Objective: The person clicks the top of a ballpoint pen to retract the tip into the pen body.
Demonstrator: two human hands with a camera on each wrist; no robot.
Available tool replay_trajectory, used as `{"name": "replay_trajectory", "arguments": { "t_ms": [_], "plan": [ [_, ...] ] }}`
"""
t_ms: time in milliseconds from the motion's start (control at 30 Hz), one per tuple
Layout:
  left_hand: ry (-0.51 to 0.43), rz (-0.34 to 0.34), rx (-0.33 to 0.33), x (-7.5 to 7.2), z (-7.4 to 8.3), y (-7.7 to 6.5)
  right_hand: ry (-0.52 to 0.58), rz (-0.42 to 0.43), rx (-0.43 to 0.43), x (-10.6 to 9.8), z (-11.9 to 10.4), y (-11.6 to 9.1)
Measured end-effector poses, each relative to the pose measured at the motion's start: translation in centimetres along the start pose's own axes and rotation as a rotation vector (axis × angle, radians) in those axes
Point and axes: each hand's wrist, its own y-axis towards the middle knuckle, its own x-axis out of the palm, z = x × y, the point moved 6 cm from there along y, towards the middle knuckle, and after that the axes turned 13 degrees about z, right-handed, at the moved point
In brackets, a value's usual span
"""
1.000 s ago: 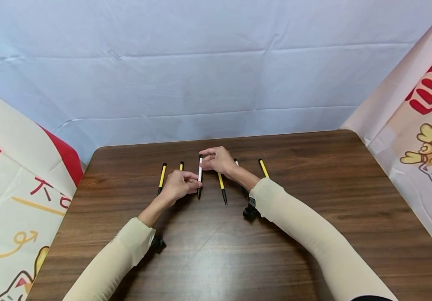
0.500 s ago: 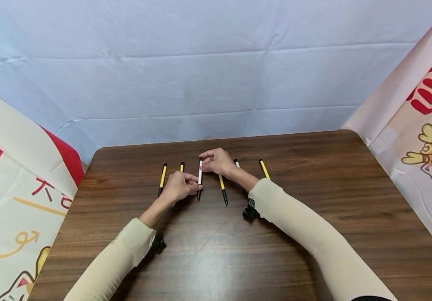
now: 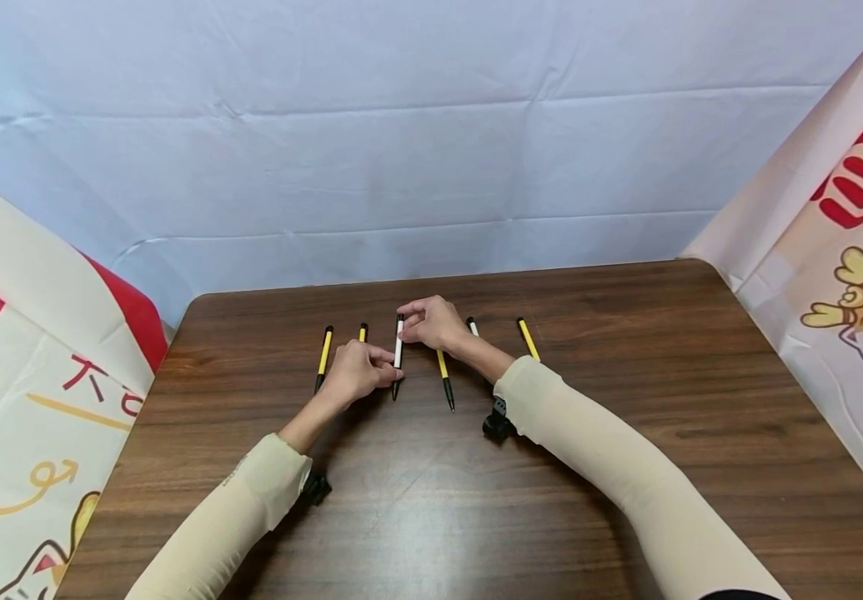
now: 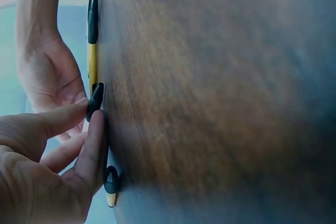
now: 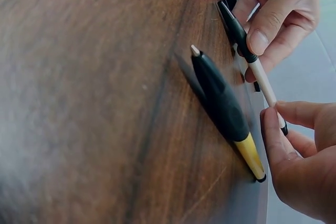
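In the head view, you are pinching a slim white pen with a black grip section [image 3: 398, 340] with both bare hands: your left hand [image 3: 356, 371] is holding its near, black part from eight o'clock, and your right hand [image 3: 434, 323] is holding its far end from two o'clock. The tip is pointing toward six o'clock above the brown wood-grain table [image 3: 416, 508]. A yellow pen with a black grip [image 3: 444, 377] is lying at four o'clock from it, and another yellow-and-black pen [image 3: 324, 354] at nine o'clock. In the left wrist view, your left thumb and finger are closing narrowly on the black section, the tip pointing toward one o'clock. In the right wrist view, your right fingers are pinching the white barrel near its back end, the tip pointing toward eleven o'clock.
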Motion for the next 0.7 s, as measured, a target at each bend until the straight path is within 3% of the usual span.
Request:
{"name": "replay_trajectory", "arguments": {
  "t_ms": [400,700],
  "plan": [
    [0.113,0.027,0.055,-0.22,0.05,0.10,-0.054,0.003,-0.036,0.34,0.06,-0.14],
    [0.123,0.025,0.062,-0.15,0.11,0.15,-0.118,0.032,-0.076,0.37,-0.18,-0.19]
  ]
}}
